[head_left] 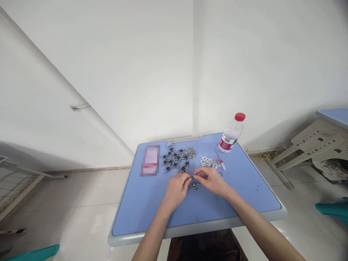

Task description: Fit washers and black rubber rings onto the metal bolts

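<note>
Reaching over the near edge of the blue worktop (217, 208), I have dark cloth (205, 246) below me and a teal seat edge (35, 252) down by the floor on my left. My forearms come in from both sides and meet near the middle, where a metal piece (194, 186) lies just on my side of the fingertips. Above it I hold one thin, small part (192, 176): my left fingers (182, 177) are closed on its left end, and my right fingers (202, 169) pinch its right end, thumb against forefinger, with hardly any gap at the tips. Too little of the part shows to tell its exact shape

Just beyond my right knuckles sits a dark ring (220, 174), then a screwdriver (223, 165) with a red and clear handle, its shaft pointing away from me. Left of it flat plates (209, 162) lie in a loose heap. Past my left fingers spread the black-centred pieces (175, 164), with silvery pins (191, 152) piled at their right. Off to the left lies a pinkish, blurred slab (150, 160), which I cannot make out. At the far right corner stands a red-capped bottle (230, 137). Behind the worktop rises the white wall (152, 72); to the right, another desk (335, 116) stands well apart, a yellow cord (263, 156) on the floor near its leg
</note>
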`<state>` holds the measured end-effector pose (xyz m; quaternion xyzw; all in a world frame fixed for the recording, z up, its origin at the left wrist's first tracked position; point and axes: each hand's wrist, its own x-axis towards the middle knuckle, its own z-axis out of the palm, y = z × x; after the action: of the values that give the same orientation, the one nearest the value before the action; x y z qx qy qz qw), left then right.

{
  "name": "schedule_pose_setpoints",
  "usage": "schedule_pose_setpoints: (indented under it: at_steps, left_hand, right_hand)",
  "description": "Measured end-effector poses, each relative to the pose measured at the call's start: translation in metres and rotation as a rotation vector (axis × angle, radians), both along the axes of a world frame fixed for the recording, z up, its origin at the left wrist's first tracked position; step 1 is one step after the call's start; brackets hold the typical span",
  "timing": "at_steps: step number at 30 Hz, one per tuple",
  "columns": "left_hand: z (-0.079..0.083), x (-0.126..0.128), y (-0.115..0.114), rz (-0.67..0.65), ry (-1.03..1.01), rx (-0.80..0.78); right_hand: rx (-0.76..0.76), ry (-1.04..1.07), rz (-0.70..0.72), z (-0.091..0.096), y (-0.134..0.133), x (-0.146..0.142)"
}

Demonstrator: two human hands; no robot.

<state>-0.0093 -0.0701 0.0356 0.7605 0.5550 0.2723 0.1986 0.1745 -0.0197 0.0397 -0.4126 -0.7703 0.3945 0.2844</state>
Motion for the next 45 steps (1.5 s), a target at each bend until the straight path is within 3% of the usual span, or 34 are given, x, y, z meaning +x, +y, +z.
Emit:
schedule_pose_setpoints:
  at_steps: [5,9,18,35,45]
  left_hand:
    - [0.002,0.003,-0.002,-0.030,0.074,0.023]
    - [0.007,0.002,-0.003,-0.050,0.014,-0.001]
    - [0.006,-0.006,0.001,0.049,-0.092,-0.032]
    - [0.000,-0.003,0.001,-0.076,-0.028,-0.096]
    - [0.004,0.005,-0.006,-0.036,0.043,-0.047]
  right_hand:
    - [-0.068,-0.058,0.064,0.007,-0.001,0.001]
    - [-0.115,-0.065,0.095,0.010,0.000,0.006]
    - [-0.376,0.019,0.260,0.006,0.011,0.028]
    - [-0.368,-0.016,0.149,-0.003,0.010,0.010]
    - [-0.209,-0.101,0.068,-0.006,0.007,0.001]
